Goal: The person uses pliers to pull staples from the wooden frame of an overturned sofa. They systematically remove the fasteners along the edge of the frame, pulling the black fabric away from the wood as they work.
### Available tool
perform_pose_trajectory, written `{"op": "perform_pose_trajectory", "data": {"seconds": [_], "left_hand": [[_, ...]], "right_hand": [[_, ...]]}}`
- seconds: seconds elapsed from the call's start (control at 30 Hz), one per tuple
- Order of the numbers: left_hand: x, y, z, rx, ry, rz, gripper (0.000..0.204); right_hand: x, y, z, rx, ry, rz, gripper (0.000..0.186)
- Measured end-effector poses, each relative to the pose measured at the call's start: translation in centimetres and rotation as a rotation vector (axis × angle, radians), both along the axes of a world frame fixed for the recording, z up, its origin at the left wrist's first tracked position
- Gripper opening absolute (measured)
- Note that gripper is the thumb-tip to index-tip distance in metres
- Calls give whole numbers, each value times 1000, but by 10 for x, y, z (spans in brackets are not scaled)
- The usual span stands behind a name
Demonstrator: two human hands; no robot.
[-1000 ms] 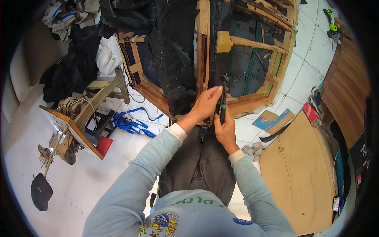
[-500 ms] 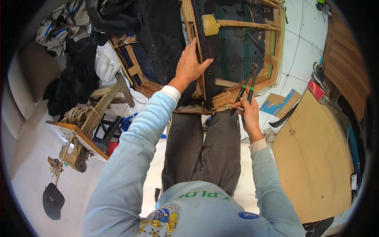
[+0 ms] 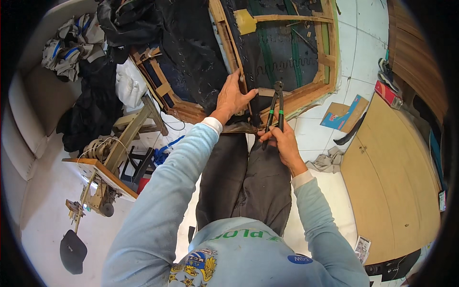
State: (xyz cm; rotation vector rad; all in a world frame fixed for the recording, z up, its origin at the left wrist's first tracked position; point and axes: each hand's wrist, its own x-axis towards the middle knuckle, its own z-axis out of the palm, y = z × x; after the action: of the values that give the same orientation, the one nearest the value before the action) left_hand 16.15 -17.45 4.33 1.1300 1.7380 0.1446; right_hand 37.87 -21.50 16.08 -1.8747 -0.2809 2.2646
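Observation:
An upside-down sofa frame (image 3: 296, 98) of bare wood, with zigzag springs and green webbing inside, lies in front of my knees. Along its middle rail, dark fabric (image 3: 186, 57) is fixed by a row of staples. My left hand (image 3: 233, 98) rests on that rail with thumb and fingers apart, holding nothing. In my right hand (image 3: 283, 141) is a pair of pincers (image 3: 276, 103) with black and green handles. Their metal head points away from me, over the frame's near edge. Whether the jaws touch anything I cannot tell.
On the left stand a sewing machine (image 3: 98, 191) on a tilted wooden board and a pile of black cloth (image 3: 88, 105). A cut blue-and-brown cardboard piece (image 3: 344, 115) lies on the tiles at right, near a large light-wood panel (image 3: 392, 182) and a red box (image 3: 388, 94).
My right hand has moved left and slightly nearer to me, bringing the pincers toward the middle rail. My left hand has slid nearer along the rail. The whole view has shifted slightly.

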Motion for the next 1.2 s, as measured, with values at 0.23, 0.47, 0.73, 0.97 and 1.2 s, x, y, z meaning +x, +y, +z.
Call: {"op": "perform_pose_trajectory", "data": {"seconds": [0.23,0.47,0.73,0.97,1.2], "left_hand": [[-5,21,17,-156,-39,-36,84],[12,-24,9,301,41,266,51],[26,-32,44,-564,-649,681,38],[41,-30,44,-579,-680,823,36],[43,-22,35,-666,-771,1012,31]], "right_hand": [[11,-4,9,-146,241,-56,73],[9,1,3,-290,505,-228,74],[18,35,-3,-415,598,-248,74],[38,66,-10,-507,617,-158,69],[30,114,-23,-620,557,-72,50]]}}
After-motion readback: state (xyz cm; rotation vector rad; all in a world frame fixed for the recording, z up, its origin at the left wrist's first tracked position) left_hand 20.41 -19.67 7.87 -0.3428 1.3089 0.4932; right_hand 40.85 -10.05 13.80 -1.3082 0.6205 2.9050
